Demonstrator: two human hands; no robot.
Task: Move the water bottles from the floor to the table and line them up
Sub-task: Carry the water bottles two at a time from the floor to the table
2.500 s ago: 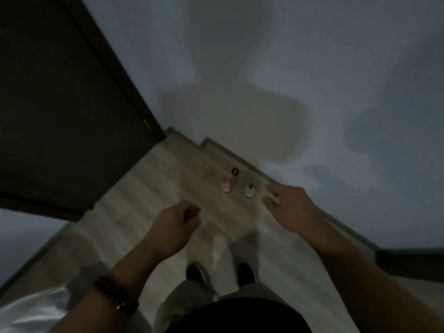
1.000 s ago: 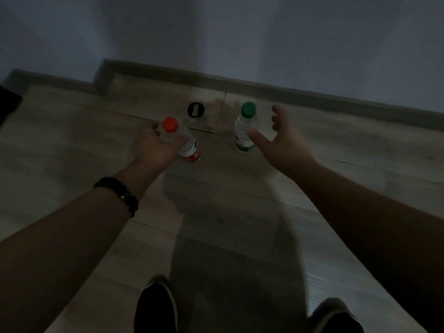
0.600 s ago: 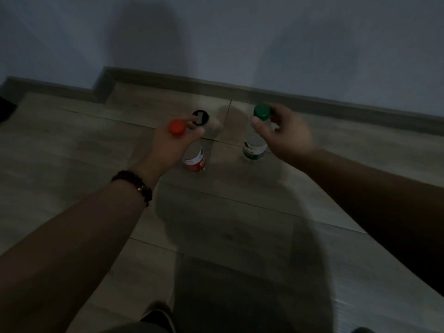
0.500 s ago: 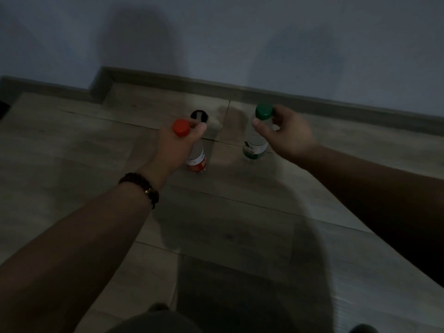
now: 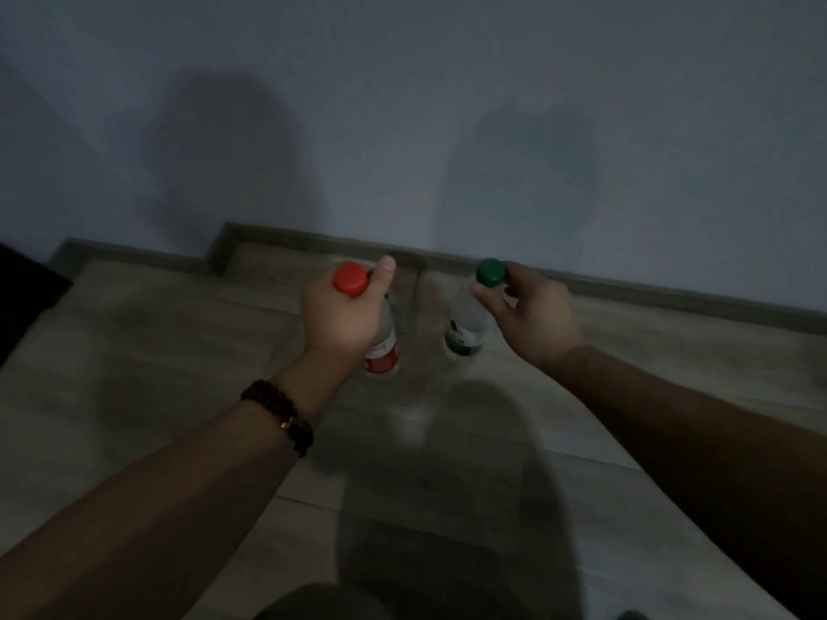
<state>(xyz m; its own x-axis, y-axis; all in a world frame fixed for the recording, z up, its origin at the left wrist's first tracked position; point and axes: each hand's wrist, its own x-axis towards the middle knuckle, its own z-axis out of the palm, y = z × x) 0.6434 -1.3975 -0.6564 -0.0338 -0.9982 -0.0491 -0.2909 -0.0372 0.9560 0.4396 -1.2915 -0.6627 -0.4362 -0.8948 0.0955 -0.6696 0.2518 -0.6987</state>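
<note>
My left hand (image 5: 344, 315) is wrapped round the neck of the red-capped bottle (image 5: 382, 346), thumb up beside the cap, in a firm grip. My right hand (image 5: 532, 313) pinches the green-capped bottle (image 5: 465, 322) just under its cap with thumb and fingertips. The two bottles are upright, side by side but apart, over the wooden floor (image 5: 179, 373) near the skirting board (image 5: 671, 302). The feed is dim. I think both bases are clear of the floor, but I cannot be sure. A dark beaded bracelet (image 5: 279, 413) sits on the left wrist.
</note>
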